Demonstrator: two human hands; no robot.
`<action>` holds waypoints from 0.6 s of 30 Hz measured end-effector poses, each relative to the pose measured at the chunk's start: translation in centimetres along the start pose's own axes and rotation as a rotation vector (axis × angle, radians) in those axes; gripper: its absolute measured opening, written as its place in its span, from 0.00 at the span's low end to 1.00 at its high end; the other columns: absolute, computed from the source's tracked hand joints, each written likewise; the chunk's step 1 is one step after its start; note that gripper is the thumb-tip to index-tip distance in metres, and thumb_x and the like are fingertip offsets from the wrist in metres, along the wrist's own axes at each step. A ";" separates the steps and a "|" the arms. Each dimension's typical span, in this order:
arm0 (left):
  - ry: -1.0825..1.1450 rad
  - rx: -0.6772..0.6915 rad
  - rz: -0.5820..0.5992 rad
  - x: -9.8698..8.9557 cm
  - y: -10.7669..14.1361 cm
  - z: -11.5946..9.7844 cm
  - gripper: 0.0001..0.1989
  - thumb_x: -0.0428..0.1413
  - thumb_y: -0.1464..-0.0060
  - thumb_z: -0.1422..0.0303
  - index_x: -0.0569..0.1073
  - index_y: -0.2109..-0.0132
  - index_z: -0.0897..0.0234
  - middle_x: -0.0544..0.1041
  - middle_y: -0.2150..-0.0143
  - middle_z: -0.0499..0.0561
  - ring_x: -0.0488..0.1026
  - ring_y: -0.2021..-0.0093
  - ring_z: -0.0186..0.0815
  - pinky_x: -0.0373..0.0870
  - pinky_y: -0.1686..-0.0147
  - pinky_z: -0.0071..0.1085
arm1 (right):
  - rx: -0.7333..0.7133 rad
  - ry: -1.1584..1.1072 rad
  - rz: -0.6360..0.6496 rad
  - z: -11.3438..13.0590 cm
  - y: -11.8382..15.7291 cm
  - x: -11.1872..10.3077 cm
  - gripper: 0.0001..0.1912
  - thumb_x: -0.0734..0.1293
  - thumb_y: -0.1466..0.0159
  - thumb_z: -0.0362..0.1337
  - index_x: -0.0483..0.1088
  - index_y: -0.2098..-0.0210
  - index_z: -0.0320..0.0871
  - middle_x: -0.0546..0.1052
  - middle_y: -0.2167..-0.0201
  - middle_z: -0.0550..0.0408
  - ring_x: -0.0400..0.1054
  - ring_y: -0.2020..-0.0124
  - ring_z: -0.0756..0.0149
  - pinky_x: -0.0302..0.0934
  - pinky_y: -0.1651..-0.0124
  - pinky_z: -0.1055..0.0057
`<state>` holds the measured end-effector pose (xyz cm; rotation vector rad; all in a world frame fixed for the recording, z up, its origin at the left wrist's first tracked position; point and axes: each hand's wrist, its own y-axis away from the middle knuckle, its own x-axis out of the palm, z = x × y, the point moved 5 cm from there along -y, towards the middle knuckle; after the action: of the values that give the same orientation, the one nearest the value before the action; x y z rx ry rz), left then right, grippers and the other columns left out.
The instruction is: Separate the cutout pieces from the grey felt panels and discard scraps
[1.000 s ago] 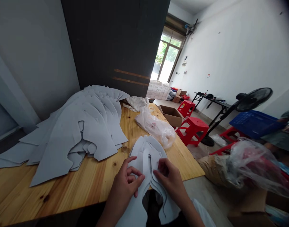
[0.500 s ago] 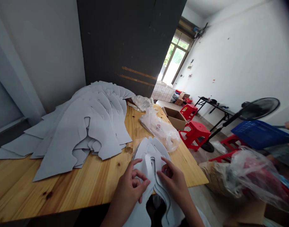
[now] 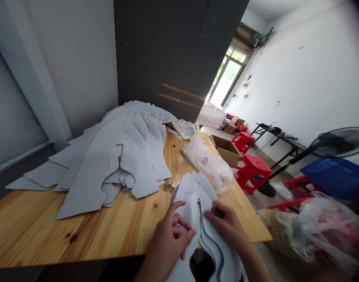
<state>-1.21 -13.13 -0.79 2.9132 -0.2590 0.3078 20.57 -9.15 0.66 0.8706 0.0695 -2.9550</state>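
A small stack of pale grey-white cut sheets (image 3: 188,201) lies at the table's front edge, with curved outlines and a narrow slot in the middle. Its lower part hangs over the edge towards me. My left hand (image 3: 175,237) rests on its left side, fingers loosely curled and apart, the thumb tip close to the middle finger. On the right, my right hand (image 3: 226,223) grips the top sheet's edge between thumb and fingers; some fingertips are hidden. A large fanned pile of similar cut sheets (image 3: 91,172) covers the table's left part.
The wooden table (image 3: 109,231) meets a dark panel (image 3: 167,51) behind. A clear plastic bag (image 3: 208,160), a crumpled cloth (image 3: 183,128) and a tape roll (image 3: 169,187) lie on it. Right of the table are an open cardboard box (image 3: 226,150), red stools (image 3: 255,172), a fan (image 3: 340,143) and a blue crate (image 3: 338,176).
The view has shifted, so everything sits further right. My right hand has closed on the top sheet's right edge and drawn it rightwards, widening the gap along the slot. My left hand stays in place.
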 end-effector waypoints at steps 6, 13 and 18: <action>-0.002 -0.004 -0.006 0.0 -0.1 0.2 0.32 0.66 0.48 0.62 0.67 0.37 0.58 0.76 0.66 0.43 0.65 0.84 0.24 0.62 0.85 0.23 | -0.013 -0.034 -0.027 -0.2 0.2 -0.1 0.12 0.75 0.39 0.45 0.77 0.70 0.44 0.71 0.74 0.59 0.62 0.70 0.64 0.54 0.66 0.68; -0.006 -0.008 -0.008 0.1 -0.2 0.3 0.34 0.65 0.49 0.62 0.65 0.37 0.59 0.75 0.67 0.42 0.63 0.84 0.25 0.64 0.85 0.23 | -0.006 -0.134 -0.002 -1.1 0.4 -0.2 0.12 0.76 0.39 0.45 0.76 0.71 0.43 0.70 0.72 0.58 0.62 0.68 0.63 0.57 0.64 0.67; -0.010 -0.013 -0.007 0.1 -0.3 0.3 0.33 0.65 0.48 0.61 0.65 0.37 0.58 0.76 0.66 0.43 0.64 0.84 0.24 0.63 0.85 0.23 | -0.024 -0.115 0.001 -0.6 0.5 -0.1 0.10 0.74 0.37 0.44 0.78 0.68 0.44 0.73 0.69 0.57 0.64 0.66 0.61 0.58 0.62 0.66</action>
<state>-0.98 -12.92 -1.14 2.9031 -0.2509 0.2893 20.98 -9.59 0.19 0.6964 0.0983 -2.9893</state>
